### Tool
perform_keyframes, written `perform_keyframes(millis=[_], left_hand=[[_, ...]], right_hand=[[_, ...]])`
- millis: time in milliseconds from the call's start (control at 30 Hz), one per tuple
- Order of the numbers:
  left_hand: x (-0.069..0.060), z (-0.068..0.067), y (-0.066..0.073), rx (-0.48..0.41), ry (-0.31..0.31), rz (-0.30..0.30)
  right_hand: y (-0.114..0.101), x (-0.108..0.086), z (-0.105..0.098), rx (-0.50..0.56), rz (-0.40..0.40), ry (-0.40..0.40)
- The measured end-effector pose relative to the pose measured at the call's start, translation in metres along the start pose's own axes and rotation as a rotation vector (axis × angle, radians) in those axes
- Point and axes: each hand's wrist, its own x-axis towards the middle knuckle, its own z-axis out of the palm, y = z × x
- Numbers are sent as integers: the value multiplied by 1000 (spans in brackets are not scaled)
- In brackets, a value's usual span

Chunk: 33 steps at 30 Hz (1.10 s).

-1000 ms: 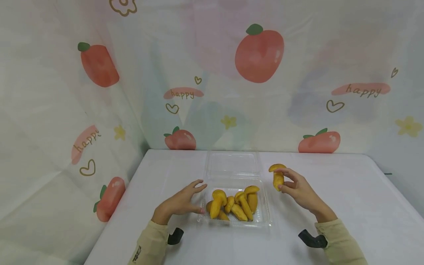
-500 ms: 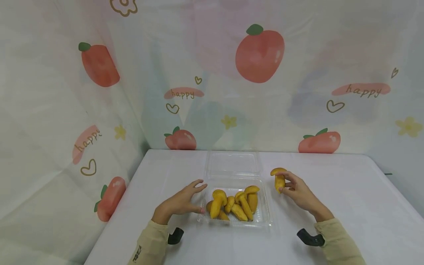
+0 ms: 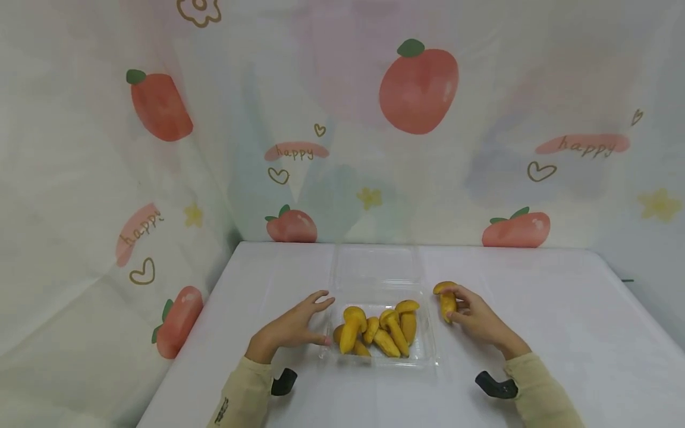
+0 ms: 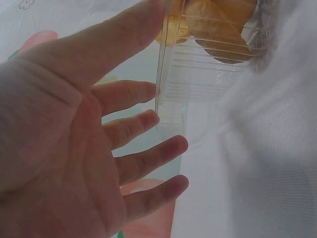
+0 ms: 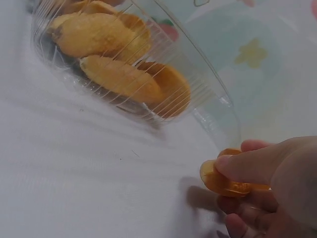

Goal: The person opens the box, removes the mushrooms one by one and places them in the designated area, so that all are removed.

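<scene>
Between thumb and fingers my right hand (image 3: 476,316) pinches a yellow mushroom (image 3: 447,302), just to the right of a clear plastic box (image 3: 425,353). The cap points away from me, and in the right wrist view the stem end (image 5: 210,173) sticks out past the thumb. At the box's left side is my left hand (image 3: 291,324), fingers spread and extended, the thumb at its rim. In the left wrist view these fingers (image 4: 148,158) hold nothing. Several yellow mushrooms (image 3: 393,333) lie in the box, some overlapping.
The box's clear lid (image 3: 377,264) lies folded back, open, toward the rear of the white table (image 3: 535,297). Behind and to the left hangs a printed cloth (image 3: 342,89). A black curved piece sits at each cuff, one by the right sleeve (image 3: 546,389).
My right hand has come down and nearer to me with the mushroom, ending slightly closer to the box. The left hand and the mushrooms in the box have stayed put.
</scene>
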Motion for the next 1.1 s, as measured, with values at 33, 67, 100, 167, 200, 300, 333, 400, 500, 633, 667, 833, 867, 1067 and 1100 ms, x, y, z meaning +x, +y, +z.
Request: perform_keyframes(millis=[33,67,100,167,200,300,333,400,500,633,667,833,867,1067,1100], left_hand=[[1,-1,1,0,1,2],[1,-2,1,2,3,0],[1,-2,2,-1,3,-5],[1,-3,2,-10,2,-16],[2,-2,2,-15,0,-20],[2,-1,1,-26,-5,-28],[2,0,0,-27,-6,-29],[2,0,-1,-26,-5,-29],[2,1,-2,-24,-4,-29],[2,1,0,-24,-7,-28],[1,0,0,-25,-8,-29],[1,0,1,-18,-4,-28],[2,0,1,-18,-4,-26],[2,0,2,-23,-2,-22],[2,0,3,-22,-1,-24]], right_hand=[[-1,1,-1,-10,-13,4],[-1,1,-1,-13,-21,2],[-1,2,-1,-12,-30,-2],[0,2,1,-15,-42,-9],[0,2,1,-21,-44,-12],[1,1,3,-41,-21,-28],[1,1,4,-47,-12,-33],[1,1,5,-49,13,-40],[0,0,6,-51,45,-53],[-2,-2,7,-72,64,-63],[-2,-2,8,-78,66,-64],[-2,-1,7,-87,65,-57],[-3,-1,7,-86,68,-55],[-6,-3,6,-89,88,-51],[-6,-3,6,-92,90,-53]])
